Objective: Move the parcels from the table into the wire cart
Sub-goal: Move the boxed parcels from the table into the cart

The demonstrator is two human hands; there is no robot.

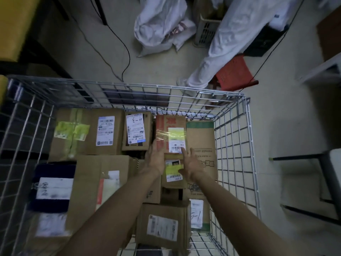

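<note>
Inside the cart [232, 137], near its far wall, the left hand [154, 162] and right hand [191, 168] lay straight, unclenched fingers on the red box [162, 126], likely stiff and light, best held by its sides.

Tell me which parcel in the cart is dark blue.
The dark blue wrapped parcel with a white handwritten label, by the left wall of the wire cart; the others visible are brown cardboard boxes.
</note>
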